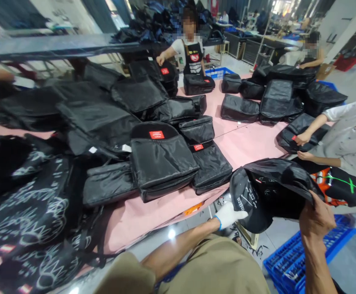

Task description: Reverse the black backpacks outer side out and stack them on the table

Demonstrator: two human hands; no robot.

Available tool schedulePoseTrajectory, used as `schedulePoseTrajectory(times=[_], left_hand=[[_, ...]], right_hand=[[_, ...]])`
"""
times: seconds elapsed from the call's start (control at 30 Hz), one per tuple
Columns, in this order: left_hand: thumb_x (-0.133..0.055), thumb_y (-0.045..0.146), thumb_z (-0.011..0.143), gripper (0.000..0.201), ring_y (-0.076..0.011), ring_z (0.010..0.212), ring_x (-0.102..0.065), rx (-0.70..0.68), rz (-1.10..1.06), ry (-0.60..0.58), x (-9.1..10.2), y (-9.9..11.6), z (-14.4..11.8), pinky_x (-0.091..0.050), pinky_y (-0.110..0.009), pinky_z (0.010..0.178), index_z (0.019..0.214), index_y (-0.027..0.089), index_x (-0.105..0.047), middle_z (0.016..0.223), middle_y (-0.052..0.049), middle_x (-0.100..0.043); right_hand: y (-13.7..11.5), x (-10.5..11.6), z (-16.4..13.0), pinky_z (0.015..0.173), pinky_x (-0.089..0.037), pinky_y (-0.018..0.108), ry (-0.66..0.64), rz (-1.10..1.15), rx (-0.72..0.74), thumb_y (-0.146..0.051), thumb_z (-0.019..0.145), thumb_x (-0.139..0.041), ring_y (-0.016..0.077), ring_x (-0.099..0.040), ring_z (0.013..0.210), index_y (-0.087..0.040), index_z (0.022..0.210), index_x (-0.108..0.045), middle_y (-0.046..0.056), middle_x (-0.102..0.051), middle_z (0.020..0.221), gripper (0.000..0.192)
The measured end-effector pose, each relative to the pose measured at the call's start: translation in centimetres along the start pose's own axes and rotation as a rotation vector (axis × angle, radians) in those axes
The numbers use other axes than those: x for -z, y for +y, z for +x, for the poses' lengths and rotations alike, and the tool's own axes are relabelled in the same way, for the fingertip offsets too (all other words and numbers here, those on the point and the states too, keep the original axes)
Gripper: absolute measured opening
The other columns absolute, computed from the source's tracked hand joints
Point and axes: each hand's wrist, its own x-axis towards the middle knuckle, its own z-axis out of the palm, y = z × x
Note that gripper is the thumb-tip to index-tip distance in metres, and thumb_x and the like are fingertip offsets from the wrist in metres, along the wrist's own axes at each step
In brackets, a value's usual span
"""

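I hold a black bag point(272, 188) in front of me, off the near edge of the pink table point(251, 141). My left hand point(229, 214), in a white glove, grips its lower left end, which bears white printed marks. My bare right hand point(315, 218) clutches the bag's right edge from below. The bag is crumpled and partly folded over. To its left on the table lie black backpacks with red labels point(162, 159) point(211, 163).
Several black backpacks cover the pink table; black fabric with white scribble print point(33, 220) lies at the near left. A blue crate point(306, 253) sits on the floor at my right. Three other people work around the table: far point(191, 49), far right point(312, 53), right point(334, 134).
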Motion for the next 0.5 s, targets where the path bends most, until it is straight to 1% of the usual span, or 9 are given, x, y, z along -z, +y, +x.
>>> schedulePoseTrajectory(times=[0.07,0.13,0.17,0.2,0.27,0.33,0.37,0.43,0.5], left_hand=[[-0.095,0.053,0.083,0.108,-0.0447,0.155,-0.062,0.025,-0.014,0.151,2.0,1.8,0.5,-0.051,-0.064,0.131,0.177,0.023,-0.051,0.170,-0.022,-0.062],[-0.094,0.053,0.083,0.121,-0.0433,0.159,-0.058,0.053,0.052,0.399,4.4,4.2,1.5,-0.050,-0.064,0.132,0.182,0.018,-0.036,0.174,-0.027,-0.054],[-0.097,0.050,0.080,0.128,-0.0421,0.161,-0.056,0.031,0.156,0.438,5.3,5.5,2.2,-0.049,-0.063,0.133,0.185,0.019,-0.029,0.176,-0.026,-0.052],[-0.099,0.047,0.078,0.130,-0.0411,0.166,-0.051,-0.005,0.286,0.377,6.0,6.7,2.9,-0.044,-0.062,0.137,0.185,0.022,-0.030,0.179,-0.023,-0.050],[-0.106,0.043,0.069,0.134,-0.0424,0.174,-0.038,-0.103,0.539,0.112,6.1,8.5,4.1,-0.033,-0.063,0.144,0.183,0.027,-0.037,0.186,-0.019,-0.042],[-0.111,0.044,0.060,0.144,-0.0464,0.178,-0.028,-0.184,0.723,-0.146,4.8,9.1,4.4,-0.028,-0.066,0.145,0.183,0.027,-0.037,0.190,-0.020,-0.035],[-0.112,0.045,0.058,0.149,-0.0487,0.177,-0.027,-0.217,0.788,-0.218,3.8,8.9,4.2,-0.029,-0.068,0.144,0.184,0.025,-0.035,0.190,-0.022,-0.032],[-0.108,0.042,0.063,0.145,-0.0516,0.177,-0.027,-0.307,0.884,-0.246,1.4,7.8,3.6,-0.031,-0.073,0.142,0.184,0.023,-0.032,0.190,-0.025,-0.029],[-0.096,0.026,0.071,0.128,-0.0519,0.177,-0.025,-0.468,0.931,-0.204,-1.0,6.5,3.3,-0.029,-0.076,0.142,0.183,0.022,-0.034,0.191,-0.025,-0.027]], right_hand=[[-1.9,2.0,-0.1,0.086,-0.060,0.038,-0.004,0.034,0.075,-0.033,0.114,-0.065,0.0267,-0.078,0.090,-0.018,0.132,-0.086,0.011,-0.088,0.104,0.031],[-4.4,3.6,-0.3,0.089,-0.062,0.035,-0.055,0.109,0.120,-0.024,0.113,-0.067,0.0233,-0.079,0.093,-0.021,0.132,-0.085,0.008,-0.088,0.108,0.026],[-5.7,4.3,-0.4,0.090,-0.063,0.034,-0.097,0.156,0.139,-0.020,0.113,-0.067,0.0221,-0.079,0.096,-0.023,0.134,-0.083,0.007,-0.088,0.110,0.026],[-7.0,4.8,-0.6,0.092,-0.063,0.033,-0.143,0.205,0.159,-0.018,0.113,-0.066,0.0213,-0.080,0.098,-0.024,0.135,-0.082,0.006,-0.088,0.112,0.028],[-9.0,5.3,-0.9,0.093,-0.065,0.033,-0.238,0.287,0.184,-0.015,0.113,-0.065,0.0211,-0.079,0.101,-0.023,0.140,-0.078,0.007,-0.088,0.115,0.032],[-10.1,5.6,-1.4,0.091,-0.065,0.034,-0.282,0.332,0.151,-0.014,0.112,-0.063,0.0212,-0.079,0.099,-0.023,0.143,-0.076,0.007,-0.088,0.115,0.035],[-10.2,5.8,-1.7,0.088,-0.066,0.034,-0.284,0.346,0.115,-0.013,0.112,-0.062,0.0211,-0.079,0.097,-0.023,0.144,-0.076,0.007,-0.088,0.113,0.036],[-9.4,6.6,-2.3,0.083,-0.066,0.033,-0.270,0.361,0.028,-0.012,0.112,-0.060,0.0205,-0.079,0.092,-0.024,0.144,-0.077,0.006,-0.088,0.110,0.038],[-7.8,7.8,-3.0,0.081,-0.065,0.033,-0.250,0.366,-0.048,-0.010,0.111,-0.059,0.0197,-0.079,0.088,-0.025,0.141,-0.078,0.006,-0.088,0.108,0.039]])
